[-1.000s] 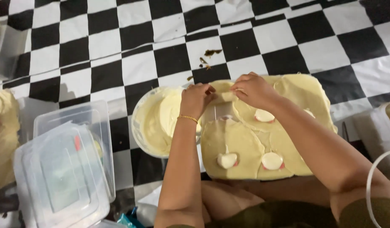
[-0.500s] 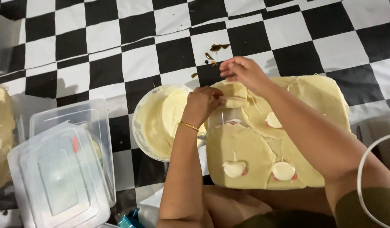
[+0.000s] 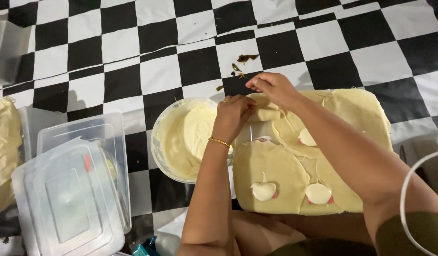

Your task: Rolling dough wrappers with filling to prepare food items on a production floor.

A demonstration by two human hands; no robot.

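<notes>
My left hand [image 3: 234,116] and my right hand [image 3: 272,88] meet at the far left corner of a board covered with thin pale-yellow wrapper sheets [image 3: 276,173]. Both pinch a rolled-up piece of wrapper [image 3: 264,114] between their fingers. A gold bracelet circles my left wrist. Three sheets nearer to me each carry a dab of white filling [image 3: 264,191] with a bit of red under it. A round bowl of pale batter [image 3: 181,137] sits just left of the board, beside my left forearm.
Clear plastic containers with lids [image 3: 72,189] are stacked at the lower left. A heap of yellow sheets [image 3: 3,151] lies at the far left edge. Dark scraps [image 3: 242,60] lie on the black-and-white checkered floor cloth [image 3: 133,47] beyond the board. A white cord [image 3: 408,194] curves at right.
Both hands lifted a wrapper edge at the far corner of the board and rolled it over; the camera shifted, so the board and bowl now sit lower right in view.
</notes>
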